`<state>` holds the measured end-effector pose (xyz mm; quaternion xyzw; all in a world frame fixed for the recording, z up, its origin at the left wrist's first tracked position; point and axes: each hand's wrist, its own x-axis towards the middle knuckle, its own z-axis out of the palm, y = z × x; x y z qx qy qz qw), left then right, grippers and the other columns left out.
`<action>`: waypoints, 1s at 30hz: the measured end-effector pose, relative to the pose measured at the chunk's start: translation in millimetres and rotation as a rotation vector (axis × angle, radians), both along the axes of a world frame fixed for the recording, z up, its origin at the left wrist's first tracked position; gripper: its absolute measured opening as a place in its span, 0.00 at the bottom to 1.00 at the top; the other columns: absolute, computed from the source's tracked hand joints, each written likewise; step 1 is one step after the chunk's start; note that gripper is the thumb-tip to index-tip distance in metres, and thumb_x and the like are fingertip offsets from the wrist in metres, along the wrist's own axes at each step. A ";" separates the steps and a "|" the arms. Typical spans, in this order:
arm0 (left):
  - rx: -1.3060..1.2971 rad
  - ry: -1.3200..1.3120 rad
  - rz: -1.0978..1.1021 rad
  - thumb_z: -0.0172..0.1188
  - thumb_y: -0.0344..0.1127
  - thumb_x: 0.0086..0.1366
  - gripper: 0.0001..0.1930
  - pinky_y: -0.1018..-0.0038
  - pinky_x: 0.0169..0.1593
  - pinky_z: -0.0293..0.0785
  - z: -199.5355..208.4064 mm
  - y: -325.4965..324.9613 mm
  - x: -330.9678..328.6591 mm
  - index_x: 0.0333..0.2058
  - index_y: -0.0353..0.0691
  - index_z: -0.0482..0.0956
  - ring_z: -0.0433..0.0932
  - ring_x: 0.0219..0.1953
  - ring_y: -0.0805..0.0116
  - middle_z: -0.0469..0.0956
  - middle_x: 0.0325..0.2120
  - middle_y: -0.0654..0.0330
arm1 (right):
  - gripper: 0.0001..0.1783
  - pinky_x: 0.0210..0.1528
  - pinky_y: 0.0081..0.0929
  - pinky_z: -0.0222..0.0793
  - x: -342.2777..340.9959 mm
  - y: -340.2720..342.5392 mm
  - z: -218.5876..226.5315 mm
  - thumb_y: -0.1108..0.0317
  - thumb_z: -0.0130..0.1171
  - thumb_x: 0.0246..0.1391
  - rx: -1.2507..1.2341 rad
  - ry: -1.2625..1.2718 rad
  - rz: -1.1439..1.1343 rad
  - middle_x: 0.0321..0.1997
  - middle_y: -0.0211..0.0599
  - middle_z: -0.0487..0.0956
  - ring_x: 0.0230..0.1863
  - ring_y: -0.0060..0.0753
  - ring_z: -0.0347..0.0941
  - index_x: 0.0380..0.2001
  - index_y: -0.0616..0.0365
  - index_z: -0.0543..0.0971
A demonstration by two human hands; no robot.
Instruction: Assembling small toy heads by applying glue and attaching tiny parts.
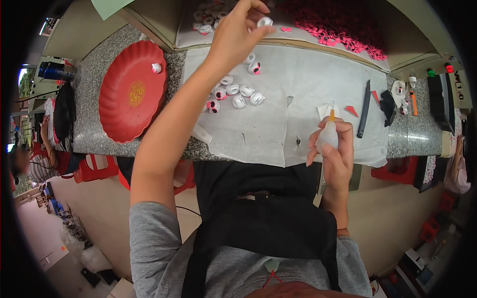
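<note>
White ring-like piece [265, 21], small and rounded, is at twelve o'clock, taking the middle of our view as the hub. We hold it at the tips of our left hand [245, 27], thumb and fingers drawn in close on it, in front of the paper-lined shelf [294, 37]. At three o'clock our right hand [335, 158] is wrapped around a whitish, rounded squeeze bottle [327, 137], its slim orange nozzle [332, 115] pointing to twelve.

Between us and the shelf, toward twelve, loose white rounded pieces [246, 90], some with bright pink parts, lie on a white paper sheet [258, 136] over the speckled grey stone table [87, 129]. At ten o'clock we see a red scallop-edged dish [117, 107] with one small white-and-pink piece [156, 67] inside. Between one and two, a heap of bright pink pieces [338, 32] covers the shelf. Between two and three lie a long dark grey bar-shaped tool [364, 109] and red scraps [352, 111].
</note>
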<state>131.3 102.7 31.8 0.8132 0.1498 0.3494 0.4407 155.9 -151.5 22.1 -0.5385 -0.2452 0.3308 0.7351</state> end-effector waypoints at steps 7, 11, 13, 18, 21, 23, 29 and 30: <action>-0.965 -0.150 -0.273 0.52 0.24 0.50 0.12 0.78 0.39 0.68 -12.1 -92.5 -108.5 0.36 0.32 0.67 0.70 0.31 0.76 0.69 0.33 0.58 | 0.18 0.24 0.19 0.65 -9.9 2.1 13.2 0.72 0.52 0.37 0.053 -0.107 -0.052 0.35 0.38 0.61 0.31 0.28 0.63 0.34 0.63 0.61; -1.127 -0.328 -0.183 0.51 0.22 0.51 0.13 0.73 0.40 0.69 -28.4 -120.0 -121.0 0.38 0.32 0.66 0.71 0.35 0.69 0.68 0.35 0.56 | 0.17 0.26 0.15 0.59 -18.9 15.7 23.1 0.73 0.59 0.28 0.256 -0.084 -0.249 0.29 0.37 0.64 0.23 0.22 0.61 0.25 0.59 0.64; -1.161 -0.422 -0.175 0.51 0.21 0.50 0.16 0.74 0.41 0.68 -32.1 -127.4 -123.8 0.40 0.32 0.64 0.71 0.37 0.68 0.67 0.37 0.55 | 0.18 0.27 0.16 0.59 -24.1 14.9 24.1 0.72 0.61 0.28 0.269 -0.171 -0.225 0.28 0.36 0.64 0.24 0.22 0.61 0.25 0.58 0.64; -1.092 -0.365 -0.139 0.52 0.24 0.49 0.16 0.68 0.43 0.68 -29.4 -132.1 -125.2 0.39 0.32 0.63 0.70 0.38 0.65 0.67 0.36 0.53 | 0.25 0.25 0.17 0.62 -35.0 8.8 23.0 0.68 0.69 0.23 0.299 -0.604 -0.131 0.27 0.33 0.64 0.23 0.23 0.64 0.27 0.57 0.66; -1.099 -0.353 -0.151 0.53 0.23 0.48 0.17 0.68 0.44 0.67 -29.4 -132.8 -126.9 0.39 0.32 0.64 0.69 0.40 0.65 0.68 0.36 0.52 | 0.27 0.25 0.17 0.65 -36.5 8.0 23.6 0.73 0.70 0.19 0.304 -0.670 -0.066 0.28 0.34 0.66 0.24 0.24 0.66 0.28 0.57 0.67; -1.097 -0.363 -0.148 0.54 0.23 0.48 0.17 0.68 0.44 0.67 -29.5 -133.5 -127.5 0.39 0.32 0.64 0.69 0.40 0.66 0.68 0.36 0.51 | 0.28 0.25 0.18 0.65 -37.9 8.4 23.8 0.74 0.70 0.18 0.296 -0.690 -0.040 0.29 0.35 0.66 0.24 0.24 0.66 0.28 0.57 0.67; -1.050 -0.361 -0.158 0.54 0.23 0.48 0.17 0.68 0.44 0.67 -29.4 -134.3 -127.0 0.38 0.31 0.64 0.69 0.40 0.66 0.68 0.36 0.50 | 0.28 0.25 0.18 0.66 -40.0 8.7 25.4 0.77 0.70 0.16 0.270 -0.671 -0.033 0.29 0.36 0.67 0.24 0.25 0.67 0.27 0.57 0.68; -1.044 -0.358 -0.158 0.54 0.23 0.48 0.17 0.68 0.44 0.67 -29.4 -134.3 -127.3 0.38 0.31 0.64 0.69 0.39 0.66 0.68 0.36 0.50 | 0.28 0.25 0.18 0.66 -40.2 9.0 24.5 0.77 0.70 0.15 0.271 -0.670 -0.038 0.29 0.36 0.67 0.24 0.25 0.67 0.27 0.57 0.68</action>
